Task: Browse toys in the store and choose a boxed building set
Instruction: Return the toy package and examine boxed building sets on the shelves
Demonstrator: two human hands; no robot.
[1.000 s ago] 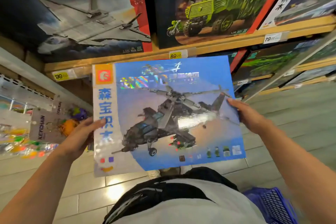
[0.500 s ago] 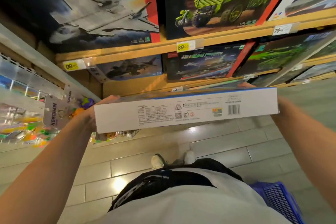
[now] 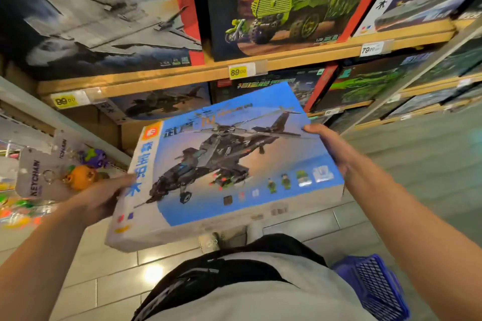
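A flat blue boxed building set (image 3: 229,164) with a black helicopter on its lid is held in front of me, lid up and tilted toward me. My left hand (image 3: 104,195) grips its left edge, thumb on the white side strip. My right hand (image 3: 331,148) holds the right edge, fingers wrapped behind the box. The box hangs in the air below the wooden shelves (image 3: 182,75).
Shelves hold more boxed sets: a grey jet box (image 3: 99,18) and a green truck box (image 3: 287,5) above, darker boxes below. Keychain cards (image 3: 39,174) hang at left. A blue shopping basket (image 3: 375,286) sits low right. Tiled floor (image 3: 104,281) lies underfoot.
The box was turned edge-on showing its white side, and is now tipped back so the helicopter lid faces me again. Both hands kept hold of it.
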